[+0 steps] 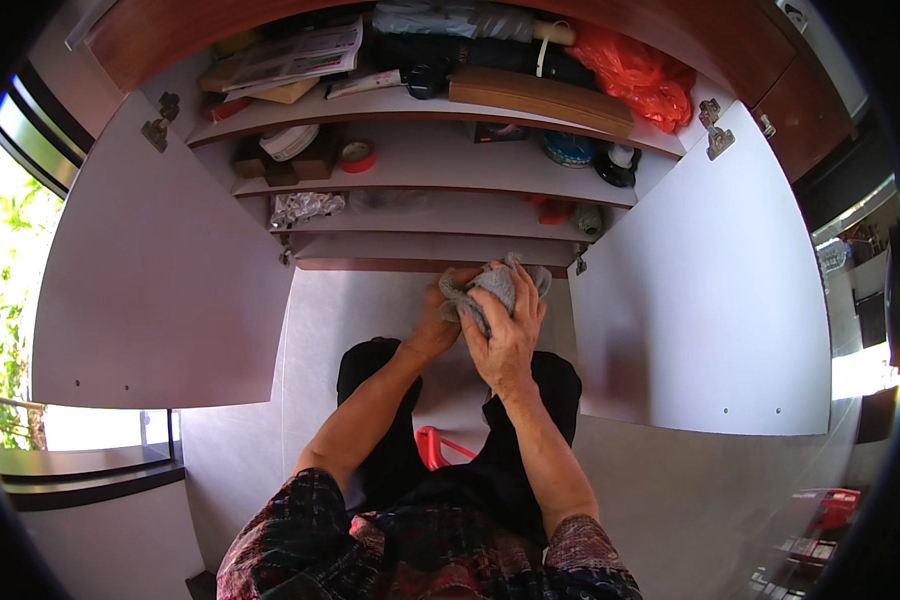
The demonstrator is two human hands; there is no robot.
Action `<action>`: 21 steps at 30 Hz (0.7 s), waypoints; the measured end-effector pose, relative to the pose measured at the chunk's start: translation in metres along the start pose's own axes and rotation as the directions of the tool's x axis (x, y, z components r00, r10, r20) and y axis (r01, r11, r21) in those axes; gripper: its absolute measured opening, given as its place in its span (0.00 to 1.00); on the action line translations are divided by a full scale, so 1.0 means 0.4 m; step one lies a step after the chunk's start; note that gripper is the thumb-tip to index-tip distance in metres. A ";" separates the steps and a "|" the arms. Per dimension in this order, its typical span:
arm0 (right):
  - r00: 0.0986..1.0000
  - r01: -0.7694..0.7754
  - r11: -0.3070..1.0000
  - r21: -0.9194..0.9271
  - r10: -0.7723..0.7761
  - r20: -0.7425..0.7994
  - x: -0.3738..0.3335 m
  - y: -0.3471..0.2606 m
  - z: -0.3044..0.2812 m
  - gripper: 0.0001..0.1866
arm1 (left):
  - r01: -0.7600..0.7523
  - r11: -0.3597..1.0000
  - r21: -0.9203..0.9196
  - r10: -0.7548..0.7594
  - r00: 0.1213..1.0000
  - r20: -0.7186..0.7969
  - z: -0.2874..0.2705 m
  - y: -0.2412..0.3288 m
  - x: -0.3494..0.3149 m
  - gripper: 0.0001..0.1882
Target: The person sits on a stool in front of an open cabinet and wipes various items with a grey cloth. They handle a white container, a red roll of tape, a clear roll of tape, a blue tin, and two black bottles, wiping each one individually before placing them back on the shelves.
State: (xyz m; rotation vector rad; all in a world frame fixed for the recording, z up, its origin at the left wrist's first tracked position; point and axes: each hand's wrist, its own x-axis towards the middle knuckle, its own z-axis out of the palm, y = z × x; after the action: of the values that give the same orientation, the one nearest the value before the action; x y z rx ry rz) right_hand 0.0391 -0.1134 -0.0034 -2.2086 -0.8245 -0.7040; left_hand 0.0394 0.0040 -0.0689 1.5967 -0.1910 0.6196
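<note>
Standing at an open cupboard, I hold a grey cloth (495, 288) bunched between both hands, just in front of the lowest shelf edge (430, 264). My right hand (508, 335) is clenched over the cloth from above, fingers spread across its folds; my left hand (438, 322) grips it from the side, thumb tucked into the fabric. Both cupboard doors, the left door (160, 290) and the right door (705, 300), stand swung wide.

By my reading, the wiping has hardly started. The cloth is off every surface, held in the air rather than pressed to a shelf, and the shelves are loaded: papers (295, 55) and a red plastic bag (635, 70) on top, a roll of red tape (358, 155) and a round tin (568, 148) one level down, a crumpled piece of foil (305, 207) below that. Nothing looks cleared away. Whether any shelf is already wiped, I cannot tell from here.
</note>
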 end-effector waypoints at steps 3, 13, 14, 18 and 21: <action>0.975 -0.218 0.964 0.154 0.223 -0.015 0.021 0.062 0.013 0.11 | 0.186 0.961 0.205 -0.211 0.971 0.110 -0.025 0.025 -0.029 0.10; 0.973 -0.167 0.953 0.252 0.200 -0.113 0.030 -0.014 -0.084 0.12 | 0.141 0.981 0.136 -0.144 0.990 0.006 0.026 0.151 -0.049 0.05; 0.990 -0.054 0.980 0.193 0.078 -0.119 0.032 -0.040 -0.095 0.13 | 0.134 0.982 0.136 -0.137 0.991 0.013 0.021 0.151 -0.058 0.04; 0.989 0.137 0.981 0.135 -0.130 -0.064 0.028 -0.062 -0.141 0.16 | 0.133 0.973 0.189 -0.150 0.985 0.080 -0.001 0.210 -0.075 0.03; 0.951 -0.256 0.813 0.523 0.310 -0.016 0.048 -0.005 -0.143 0.09 | 0.189 0.960 0.206 -0.206 0.976 0.064 0.013 0.316 -0.066 0.09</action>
State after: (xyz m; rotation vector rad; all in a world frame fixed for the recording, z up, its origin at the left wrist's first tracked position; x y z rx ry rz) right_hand 0.0362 -0.1476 0.0464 -1.7352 -0.5322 -0.3822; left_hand -0.0412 -0.0246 0.0282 1.8115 -0.0315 0.4256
